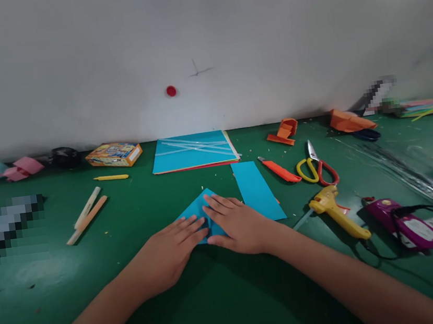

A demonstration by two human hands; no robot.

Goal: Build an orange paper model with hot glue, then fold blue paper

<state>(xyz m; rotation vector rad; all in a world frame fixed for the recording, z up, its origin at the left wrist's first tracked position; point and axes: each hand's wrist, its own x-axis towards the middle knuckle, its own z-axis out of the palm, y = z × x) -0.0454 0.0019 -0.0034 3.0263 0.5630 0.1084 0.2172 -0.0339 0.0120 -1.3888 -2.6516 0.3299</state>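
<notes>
A folded blue paper (pixel 204 198) lies on the green table in front of me, its pointed top facing away. My left hand (pixel 177 248) rests flat on its left side with the fingers stretched out. On the right side my right hand (pixel 240 225) presses down, palm low and fingers extended. Both hands cover much of the paper, so its lower folds are partly hidden. A blue paper strip (pixel 257 188) lies just beyond my right hand, partly behind it.
At the back sits a stack of coloured paper (pixel 188 157) with clear strips on top. To the right are an orange cutter (pixel 282 171), scissors (pixel 315 165), a yellow glue gun (pixel 339 212) and a purple corded box (pixel 406 225). Markers (pixel 89 214) and a yellow pencil (pixel 111 178) lie left.
</notes>
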